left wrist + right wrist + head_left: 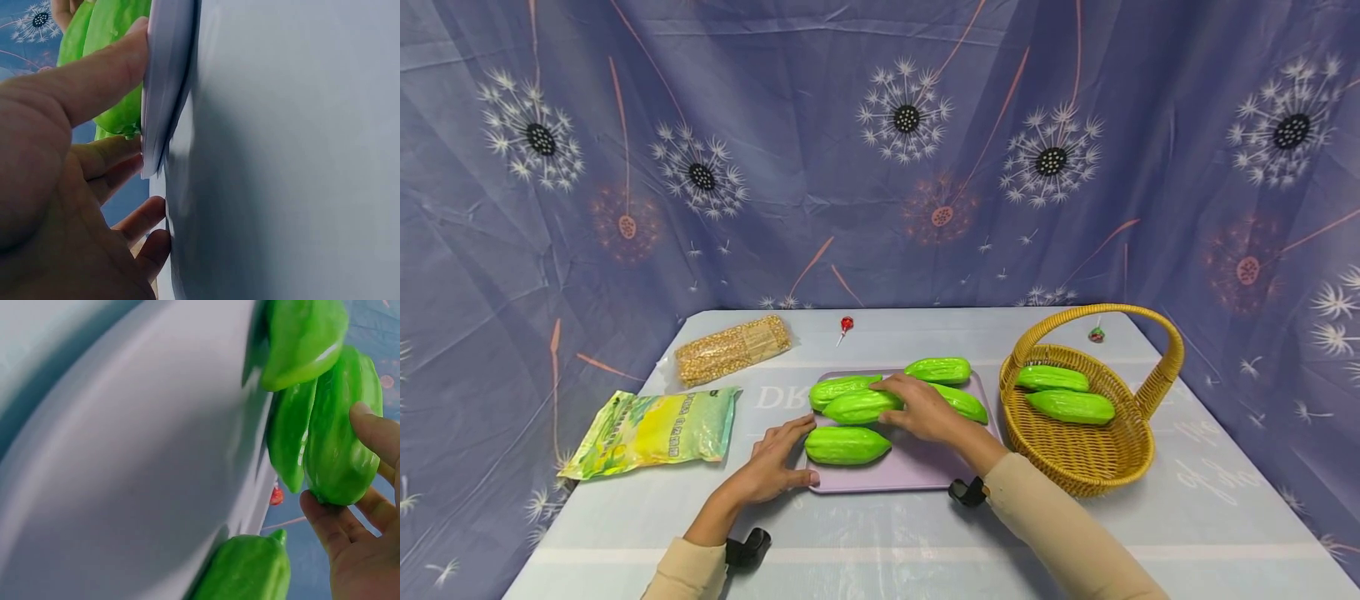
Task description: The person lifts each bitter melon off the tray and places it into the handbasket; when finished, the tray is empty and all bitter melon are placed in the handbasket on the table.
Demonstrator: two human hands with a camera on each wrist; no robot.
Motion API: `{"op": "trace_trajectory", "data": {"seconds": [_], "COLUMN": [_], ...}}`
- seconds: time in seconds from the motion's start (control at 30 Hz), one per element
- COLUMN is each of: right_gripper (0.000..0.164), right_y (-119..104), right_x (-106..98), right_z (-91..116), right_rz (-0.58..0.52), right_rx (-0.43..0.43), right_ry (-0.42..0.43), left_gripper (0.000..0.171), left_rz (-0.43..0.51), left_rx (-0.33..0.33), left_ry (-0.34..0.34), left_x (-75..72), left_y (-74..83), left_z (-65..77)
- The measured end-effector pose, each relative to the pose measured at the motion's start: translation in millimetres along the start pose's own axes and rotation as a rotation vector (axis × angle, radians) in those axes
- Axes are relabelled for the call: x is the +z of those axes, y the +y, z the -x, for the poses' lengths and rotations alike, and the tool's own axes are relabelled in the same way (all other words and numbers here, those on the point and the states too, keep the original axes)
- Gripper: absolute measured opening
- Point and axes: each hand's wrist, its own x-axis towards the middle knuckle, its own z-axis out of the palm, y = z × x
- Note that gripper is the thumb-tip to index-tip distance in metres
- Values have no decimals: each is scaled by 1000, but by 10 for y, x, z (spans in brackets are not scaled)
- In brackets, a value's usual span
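Several green ridged gourds [847, 446] lie on a light purple tray [910, 477]. My right hand [925, 408] grips one gourd [859, 407] by its end, thumb on one side and fingers on the other; in the right wrist view this gourd [342, 437] stands out from the tray surface, beside another gourd [290, 434]. At the tray's left edge rests my left hand [772, 462], its fingers extended. The left wrist view shows its thumb [106, 75] at the tray rim [164, 81], close to the nearest gourd.
Right of the tray stands a wicker basket [1078, 454] with a tall handle and two gourds [1071, 407] inside. On the left lie a green-yellow packet [658, 433] and a bag of corn kernels [733, 350]. Lollipops [847, 323] lie near the back edge.
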Motion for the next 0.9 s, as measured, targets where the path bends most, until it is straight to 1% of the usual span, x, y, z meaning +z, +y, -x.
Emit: {"op": "trace_trajectory", "data": {"seconds": [0.4,0.7,0.9], "right_gripper": [51,51,52], "right_y": [-17,-1,9], "right_x": [-187,-346,-459], "right_z": [215,416,573], "right_rz": [-45,-33,-29], "right_rx": [-4,-27,-3], "right_ry": [99,182,200], "left_gripper": [80,80,80], "left_rz": [-7,-1,4], "left_rx": [5,8,11], "left_ry": [0,3,3], "left_x": [0,-5,-3], "left_y": [-12,-8,0], "left_z": [1,1,7]}}
